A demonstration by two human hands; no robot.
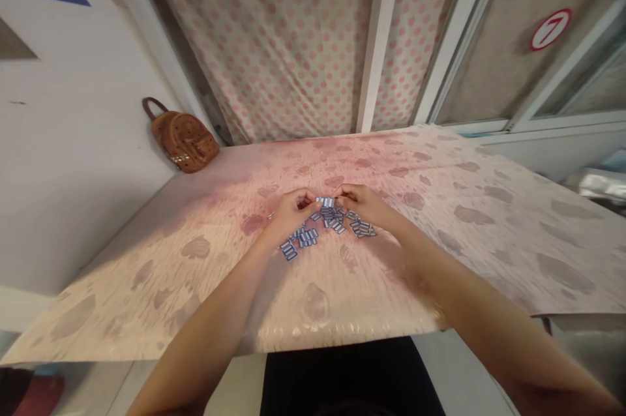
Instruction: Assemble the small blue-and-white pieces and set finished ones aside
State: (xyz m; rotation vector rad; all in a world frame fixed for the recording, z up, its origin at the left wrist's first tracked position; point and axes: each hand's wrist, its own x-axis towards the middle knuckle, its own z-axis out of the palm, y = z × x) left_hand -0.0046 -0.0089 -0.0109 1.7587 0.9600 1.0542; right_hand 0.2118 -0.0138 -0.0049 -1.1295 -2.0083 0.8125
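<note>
A small flat card (pixel 325 202), blue-edged with white bars, is held up level between my two hands. My left hand (pixel 295 205) pinches its left end between thumb and fingers. At the opposite end, my right hand (pixel 359 201) has its fingers closed on the card's right edge. Similar blue-and-white cards (pixel 307 237) lie loosely scattered on the tablecloth under and around my hands. Some overlap in a heap (pixel 335 220) just below the held card, and others (pixel 362 228) sit beneath my right wrist. The printing on them is too small to read.
A patterned, pale pink plastic cloth (pixel 313 302) covers the table. At the back left, a small brown backpack (pixel 186 141) leans against the wall. Behind the table hangs a dotted curtain (pixel 293 44), beside framed panels with a round number sign (pixel 550 30).
</note>
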